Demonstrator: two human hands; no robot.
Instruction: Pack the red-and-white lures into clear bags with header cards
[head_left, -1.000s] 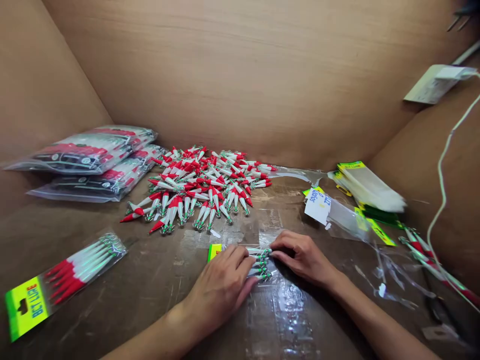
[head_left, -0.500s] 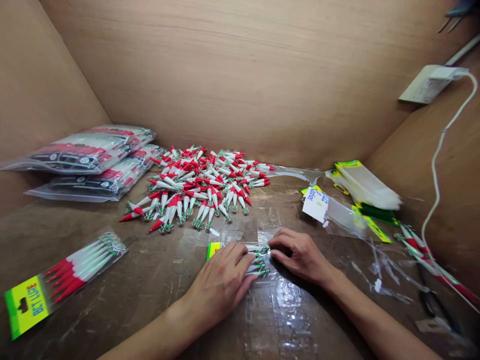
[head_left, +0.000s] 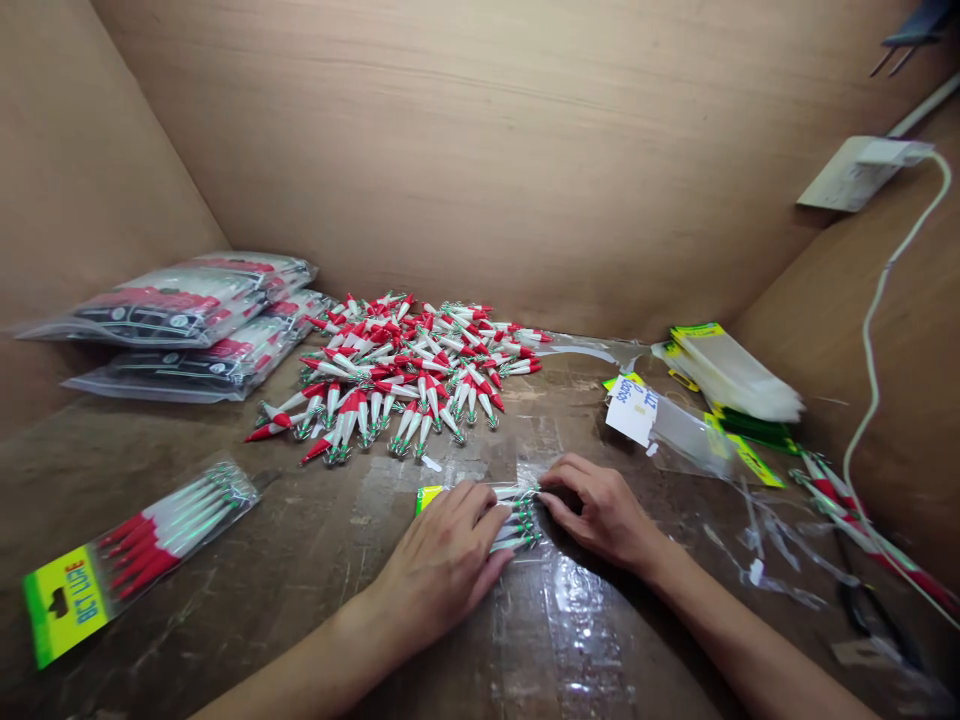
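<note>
A clear packet with a yellow-green header (head_left: 430, 497) lies on the brown table in front of me, with several red-and-white lures (head_left: 519, 520) inside it. My left hand (head_left: 442, 560) lies flat on top of the packet, fingers together, pressing it down. My right hand (head_left: 604, 510) is at the packet's open right end, fingertips pinched against the plastic by the lures' green ends. A big heap of loose red-and-white lures (head_left: 397, 365) sits beyond both hands.
A filled packet with a yellow header (head_left: 135, 555) lies at the front left. Stacked bags of packed lures (head_left: 180, 320) sit at the back left. Empty sleeves (head_left: 731, 380) and a paper label (head_left: 634, 410) lie to the right. A white cable (head_left: 874, 330) hangs from a wall socket (head_left: 851, 175). Cardboard walls enclose the table.
Both hands have stayed on the packet with only slight finger shifts. The view has drifted a little.
</note>
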